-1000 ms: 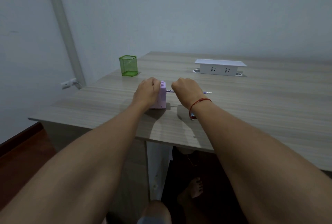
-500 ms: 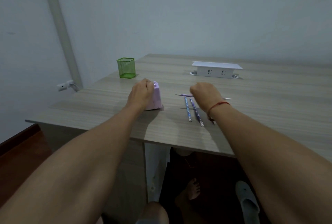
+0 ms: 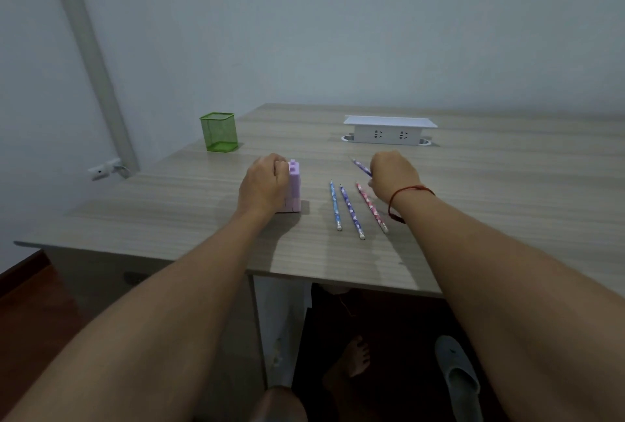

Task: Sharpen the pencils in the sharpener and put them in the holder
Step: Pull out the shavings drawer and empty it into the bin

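**Table**: pale wood-grain top set against a grey wall; its near edge runs across the middle of the view.

**Surroundings**
- White socket box, far centre-right, standing on the table with two outlets facing near.
- Grey conduit slanting down the wall at far left, ending at a small white wall fitting.
- Under the table: a bare foot and, to its right, a grey slipper.
- Red string bracelet on the right wrist.

**In the way**
- The left hand and the sharpener sit roughly between the right hand and the holder.
- Three pencils lie side by side between the sharpener and the right forearm, points far, white eraser ends near, slightly fanned: blue pencil, purple pencil, pink pencil. The pink one lies just beside the right wrist.

**Hands**
- Left hand: grip wrapped round the left side of the lilac sharpener, holding it upright on the table.
- Right hand: grip clamped on a fourth, held pencil, whose point sticks out to the far left of the fist, well apart from the sharpener.

**Containers**
- Holder: green mesh square cup, upright near the table's far-left corner, well apart from both hands. All four pencils are outside it.
- Sharpener: its inside is hidden by the hand and casing.
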`<state>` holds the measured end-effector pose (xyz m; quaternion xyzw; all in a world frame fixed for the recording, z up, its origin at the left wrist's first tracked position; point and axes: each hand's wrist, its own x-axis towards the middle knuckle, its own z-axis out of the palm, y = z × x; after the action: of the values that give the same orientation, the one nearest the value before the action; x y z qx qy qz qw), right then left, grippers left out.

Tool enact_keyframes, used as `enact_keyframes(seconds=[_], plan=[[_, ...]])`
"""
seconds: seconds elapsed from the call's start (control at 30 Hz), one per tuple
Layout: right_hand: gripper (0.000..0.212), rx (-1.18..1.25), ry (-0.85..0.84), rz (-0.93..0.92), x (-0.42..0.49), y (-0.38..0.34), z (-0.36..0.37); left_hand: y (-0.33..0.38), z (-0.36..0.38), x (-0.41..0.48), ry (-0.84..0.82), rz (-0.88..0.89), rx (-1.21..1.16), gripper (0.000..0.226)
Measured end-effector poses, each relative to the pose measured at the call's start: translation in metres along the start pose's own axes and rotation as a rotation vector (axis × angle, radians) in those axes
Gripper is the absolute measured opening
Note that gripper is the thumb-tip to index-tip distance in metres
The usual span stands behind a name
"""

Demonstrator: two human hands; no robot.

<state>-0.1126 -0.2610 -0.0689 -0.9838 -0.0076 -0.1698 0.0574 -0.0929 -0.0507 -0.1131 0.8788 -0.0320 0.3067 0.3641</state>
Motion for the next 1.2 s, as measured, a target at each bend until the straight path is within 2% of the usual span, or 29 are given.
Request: enact_keyframes(seconds=[0.17,0.27,0.43,0.5,0.57,0.63,0.77,0.9,0.93,1.03,1.13,1.2], plan=[[0.008,0.163,-0.052,0.162,0.005,0.009,0.016,0.0,-0.001,0.0,0.007,0.02,-0.012,0.038],[0.015,0.194,-0.072,0.195,0.006,0.007,0.024,-0.001,-0.002,0.001,-0.004,0.045,-0.018,0.045],[0.018,0.256,-0.069,0.222,0.008,0.005,0.025,-0.003,-0.003,0.004,-0.016,0.084,-0.043,0.046],[0.011,0.265,-0.051,0.213,0.009,0.002,0.021,-0.005,-0.007,0.005,-0.068,0.106,-0.023,0.045],[0.027,0.298,-0.022,0.184,0.009,-0.004,0.016,-0.007,-0.012,0.005,-0.119,0.113,-0.003,0.043],[0.017,0.375,-0.009,0.114,0.01,-0.013,0.011,-0.006,-0.019,0.005,-0.114,0.101,-0.038,0.043],[0.038,0.452,-0.175,-0.051,0.007,-0.035,-0.002,0.004,-0.035,0.004,-0.069,0.088,-0.1,0.045],[0.064,0.41,-0.419,-0.135,0.001,-0.062,-0.005,-0.001,-0.043,-0.004,-0.154,0.109,-0.044,0.044],[0.06,0.367,-0.451,-0.144,-0.001,-0.069,-0.002,-0.004,-0.043,-0.006,-0.168,0.117,-0.006,0.045],[0.027,0.398,-0.447,-0.156,-0.006,-0.085,0.007,-0.005,-0.046,-0.009,-0.12,0.113,0.019,0.042],[0.027,0.482,-0.398,-0.132,-0.01,-0.093,0.017,-0.005,-0.051,-0.007,-0.099,0.09,-0.017,0.031],[0.037,0.522,-0.383,-0.122,-0.008,-0.097,0.024,-0.008,-0.052,-0.006,-0.104,0.087,-0.009,0.026]])
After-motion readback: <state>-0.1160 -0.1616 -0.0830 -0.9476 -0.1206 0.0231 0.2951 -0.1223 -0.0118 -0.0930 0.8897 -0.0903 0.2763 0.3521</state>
